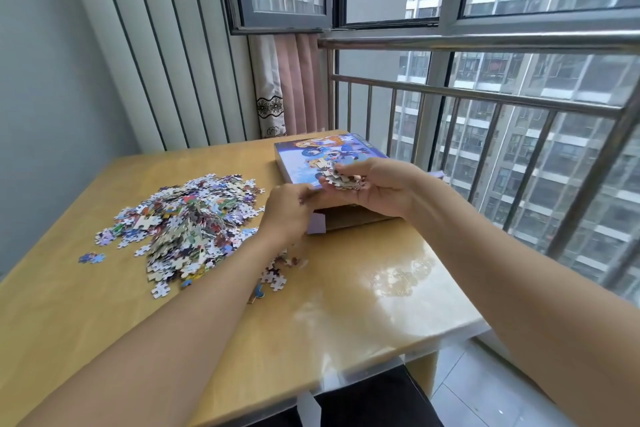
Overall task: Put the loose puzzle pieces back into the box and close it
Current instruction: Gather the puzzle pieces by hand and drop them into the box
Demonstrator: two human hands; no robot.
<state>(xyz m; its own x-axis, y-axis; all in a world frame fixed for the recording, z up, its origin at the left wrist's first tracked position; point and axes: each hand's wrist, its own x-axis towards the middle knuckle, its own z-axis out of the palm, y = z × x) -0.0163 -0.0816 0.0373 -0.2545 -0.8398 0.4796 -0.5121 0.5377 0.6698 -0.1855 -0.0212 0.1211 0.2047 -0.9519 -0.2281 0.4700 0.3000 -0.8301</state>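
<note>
Your right hand (377,189) is cupped palm-up around a small stack of puzzle pieces (341,178), held over the open box (349,215) near the counter's (363,305) far right corner, with the printed lid (311,158) lying just behind it. Your left hand (287,211) is right beside it, fingers curled, but it's too blurry to tell if it's pinching anything. The big loose pile (187,218) is still spread toward the counter's left edge.

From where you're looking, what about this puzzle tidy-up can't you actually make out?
- Inside of the box: head view, hidden by both hands; how many pieces it holds is unknown.
- Left hand: blurred, so I can't tell whether it holds pieces.
- Picture lid: near part covered by the right hand and its handful of pieces.
- Pieces beneath the left forearm: partly hidden.
</note>
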